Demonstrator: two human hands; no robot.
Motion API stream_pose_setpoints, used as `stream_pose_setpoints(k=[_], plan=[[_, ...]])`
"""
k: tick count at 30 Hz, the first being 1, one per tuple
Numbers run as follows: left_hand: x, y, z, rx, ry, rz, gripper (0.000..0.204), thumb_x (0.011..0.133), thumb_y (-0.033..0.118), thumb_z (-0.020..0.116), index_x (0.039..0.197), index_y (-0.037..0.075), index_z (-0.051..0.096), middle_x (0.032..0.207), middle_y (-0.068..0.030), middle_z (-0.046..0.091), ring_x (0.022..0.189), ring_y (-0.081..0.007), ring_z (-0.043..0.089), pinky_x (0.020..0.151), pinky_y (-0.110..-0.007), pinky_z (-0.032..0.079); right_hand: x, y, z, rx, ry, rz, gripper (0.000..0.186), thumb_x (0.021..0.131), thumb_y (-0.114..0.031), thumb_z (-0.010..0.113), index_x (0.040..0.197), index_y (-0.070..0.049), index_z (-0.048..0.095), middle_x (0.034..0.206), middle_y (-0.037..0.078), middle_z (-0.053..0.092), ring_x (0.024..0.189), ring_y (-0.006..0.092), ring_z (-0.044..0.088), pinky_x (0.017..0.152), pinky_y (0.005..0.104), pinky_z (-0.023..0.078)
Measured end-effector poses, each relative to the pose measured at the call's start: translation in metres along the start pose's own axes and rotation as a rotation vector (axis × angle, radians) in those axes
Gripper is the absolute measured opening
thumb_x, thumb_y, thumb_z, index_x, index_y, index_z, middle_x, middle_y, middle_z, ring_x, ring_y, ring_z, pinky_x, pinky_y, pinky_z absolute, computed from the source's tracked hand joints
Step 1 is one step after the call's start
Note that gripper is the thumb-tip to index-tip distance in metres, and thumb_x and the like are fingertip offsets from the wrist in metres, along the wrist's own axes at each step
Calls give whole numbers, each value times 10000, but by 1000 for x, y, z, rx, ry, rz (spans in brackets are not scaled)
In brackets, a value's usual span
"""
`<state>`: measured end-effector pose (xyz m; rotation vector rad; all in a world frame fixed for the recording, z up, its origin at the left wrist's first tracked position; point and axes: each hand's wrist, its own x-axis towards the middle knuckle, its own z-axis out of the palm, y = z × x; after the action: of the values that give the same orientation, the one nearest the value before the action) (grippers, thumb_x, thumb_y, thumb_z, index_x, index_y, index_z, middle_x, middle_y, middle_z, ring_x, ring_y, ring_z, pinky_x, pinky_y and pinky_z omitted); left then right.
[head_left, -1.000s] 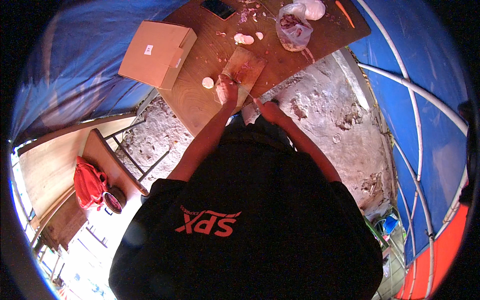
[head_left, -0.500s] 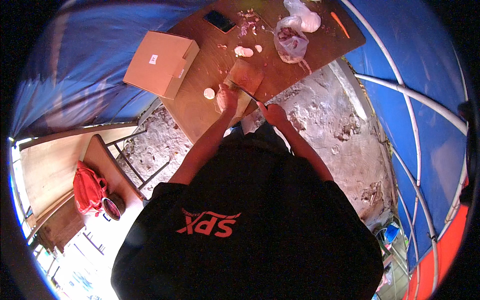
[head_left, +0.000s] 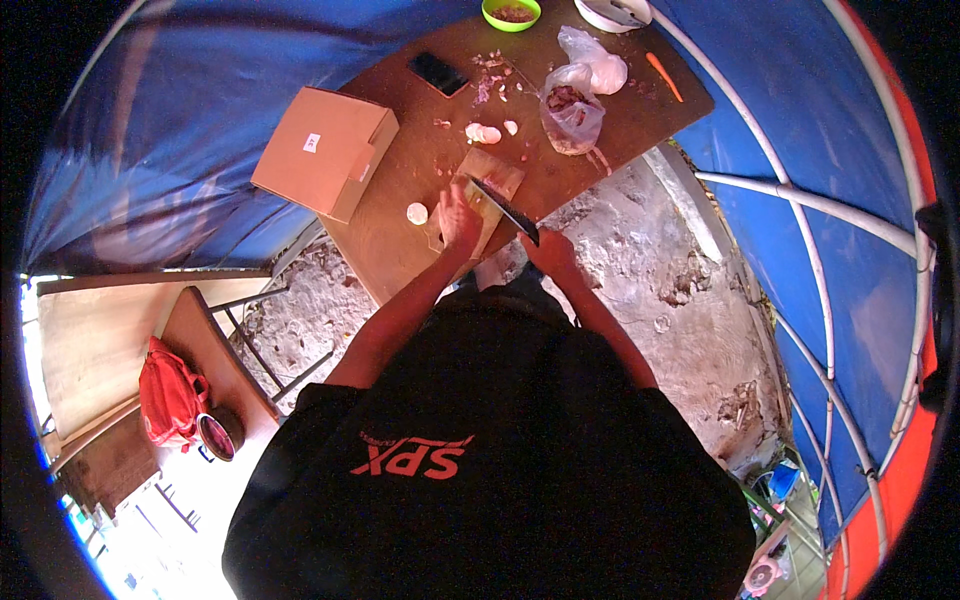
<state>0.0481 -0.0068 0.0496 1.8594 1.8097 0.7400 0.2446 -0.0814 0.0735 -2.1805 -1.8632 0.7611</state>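
Hands at the near edge of a brown wooden table (head_left: pixel 400 250). Left hand (head_left: pixel 460 215) pressed flat on a small wooden cutting board (head_left: pixel 490 180), fingers curled over something too small to make out. Right hand (head_left: pixel 548 250) clenched round the handle of a dark-bladed knife (head_left: pixel 505 208). Blade slanting from that hand up and to the left across the board, tip near the board's far side, long axis on a diagonal to the table edge.

Just left of the board, one pale peeled piece (head_left: pixel 417 213); beyond the board, more pale pieces (head_left: pixel 483 132) and scattered skins. Further out, a closed cardboard box (head_left: pixel 325 152) on the left part of the table, a dark phone (head_left: pixel 438 73) lying flat, a clear plastic bag (head_left: pixel 572 110) holding reddish pieces, a green bowl (head_left: pixel 511 12) with brownish contents at the far edge, a white dish (head_left: pixel 612 12) beside it, an orange stick-like thing (head_left: pixel 663 76) to the right.

Below, rough pale stone ground (head_left: pixel 660 290). All round, blue tarpaulin (head_left: pixel 170 110) on white poles (head_left: pixel 800 200). Lower left, a wooden bench (head_left: pixel 200 340) with a red bag (head_left: pixel 168 392).
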Motion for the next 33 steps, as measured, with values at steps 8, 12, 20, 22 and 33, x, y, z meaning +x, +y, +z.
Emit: stream_pose_setpoints(k=[8,12,20,22,33], plan=[[-1,8,-3,88,-246,744,717,735,91,634,1417,84,413,1300,-153,528,1298,-316,405,1155,-503,214,-22,-7,-4,-34,81,-1,475,861,-492,603,839,-18,618,781,231,659,767,425,657,706,528,506],[23,-6,1,337,-236,735,721,732,53,619,1421,92,409,1381,-99,492,1323,-282,397,1174,-512,168,-32,-4,-12,-18,103,26,481,866,-500,602,847,-20,621,767,238,656,757,430,654,694,531,503],[32,-38,12,227,-144,531,733,769,37,575,1464,120,358,1438,-63,464,1365,-253,379,1179,-515,148,-64,0,-17,20,98,110,487,858,-509,612,883,-23,646,751,228,661,733,423,655,675,534,513],[20,-49,5,57,-225,525,738,799,80,574,1485,127,307,1471,-55,427,1372,-268,367,1165,-525,179,-72,1,-18,-43,79,162,492,849,-513,627,915,-26,656,774,219,672,748,414,662,678,520,519],[-74,-82,-47,29,-213,196,595,801,247,686,1297,19,449,1314,-164,523,1216,-345,501,1023,-489,388,-81,4,-7,115,9,217,543,850,-550,627,855,-8,656,795,219,677,769,404,664,688,490,508]])
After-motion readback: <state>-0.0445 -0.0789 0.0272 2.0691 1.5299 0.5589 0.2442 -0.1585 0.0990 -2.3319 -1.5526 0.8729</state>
